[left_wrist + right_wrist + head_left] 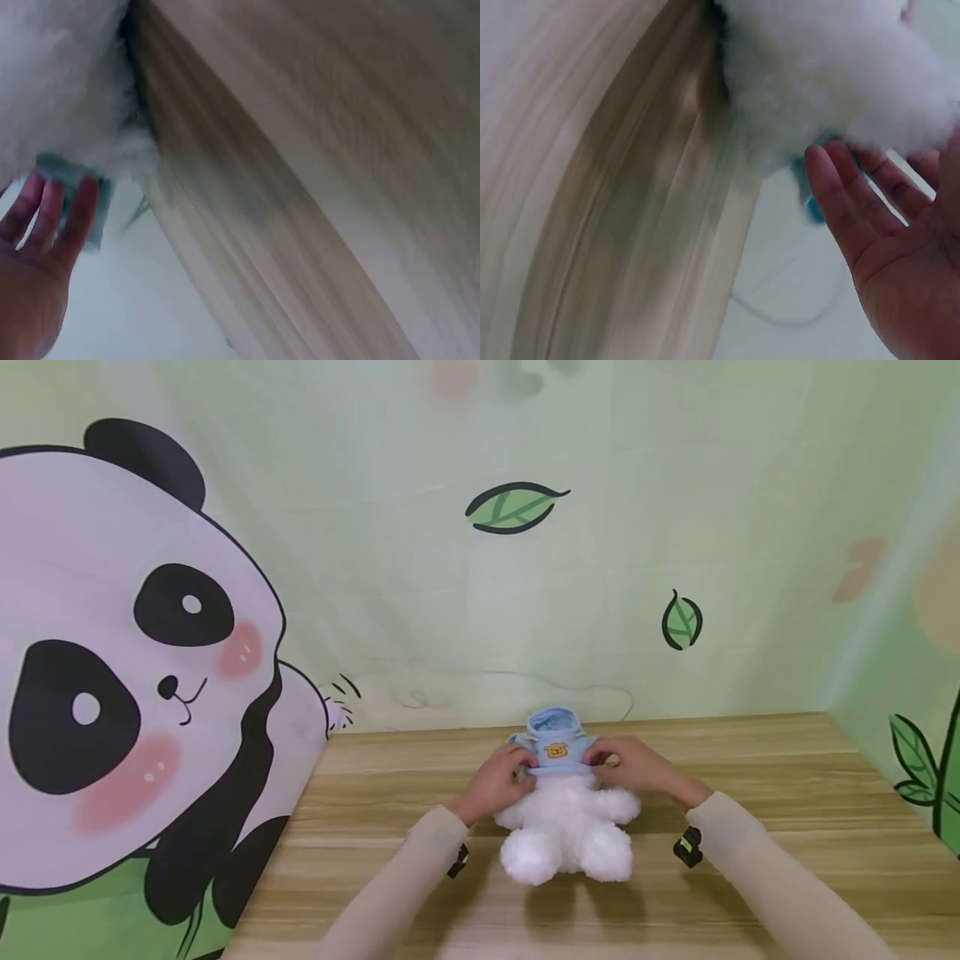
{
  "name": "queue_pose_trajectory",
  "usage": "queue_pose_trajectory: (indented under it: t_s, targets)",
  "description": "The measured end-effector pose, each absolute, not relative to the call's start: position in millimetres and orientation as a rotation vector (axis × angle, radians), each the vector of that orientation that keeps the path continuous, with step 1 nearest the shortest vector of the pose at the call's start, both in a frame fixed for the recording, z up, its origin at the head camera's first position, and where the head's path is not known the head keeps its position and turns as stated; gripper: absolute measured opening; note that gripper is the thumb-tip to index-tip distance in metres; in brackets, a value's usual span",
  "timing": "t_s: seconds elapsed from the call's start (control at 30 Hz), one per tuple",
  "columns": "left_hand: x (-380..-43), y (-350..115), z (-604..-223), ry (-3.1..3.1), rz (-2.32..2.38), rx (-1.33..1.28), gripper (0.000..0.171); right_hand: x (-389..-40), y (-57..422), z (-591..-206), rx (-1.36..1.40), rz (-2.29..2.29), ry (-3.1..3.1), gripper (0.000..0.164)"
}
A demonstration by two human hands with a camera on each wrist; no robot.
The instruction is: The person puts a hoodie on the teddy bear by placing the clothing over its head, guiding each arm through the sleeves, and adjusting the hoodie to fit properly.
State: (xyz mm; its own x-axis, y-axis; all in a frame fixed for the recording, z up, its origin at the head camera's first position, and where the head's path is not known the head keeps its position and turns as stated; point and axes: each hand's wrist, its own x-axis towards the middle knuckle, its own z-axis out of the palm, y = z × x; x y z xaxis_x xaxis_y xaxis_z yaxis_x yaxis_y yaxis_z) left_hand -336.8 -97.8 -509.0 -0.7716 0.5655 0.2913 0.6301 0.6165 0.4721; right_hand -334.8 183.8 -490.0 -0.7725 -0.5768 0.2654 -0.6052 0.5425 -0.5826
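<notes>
The fluffy white plush toy lies in the middle of the light wooden worktop. Its long axis runs from near to far: the two round feet point toward the person, and the upper part points to the far wall.

Over the upper part sits a small light blue cloth hoodie, with its hood at the far end. On it there is a small orange bear face emblem; no writing can be read.

The left hand is at the left side of the hoodie hem and the right hand at the right side. Both seem to pinch the blue hem with curled fingers. In the wrist views the fingers look rather straight against the blue cloth and white fur, so the grip is not fully clear.

Behind the worktop stands a pale green backdrop printed with leaves, and at the left a big panda picture.
</notes>
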Motion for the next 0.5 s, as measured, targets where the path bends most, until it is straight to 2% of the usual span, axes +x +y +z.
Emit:
queue_pose_trajectory:
  t_s: [0.2,0.5]
  targets:
    - [-345,-111,-508,-2.799,-1.116,-0.989,0.023,-340,196,-499,1.109,1.074,-2.697,0.021]
    - [-347,-106,-511,-2.827,-0.911,-1.071,0.035,-340,194,-512,1.097,1.174,-2.674,0.026]
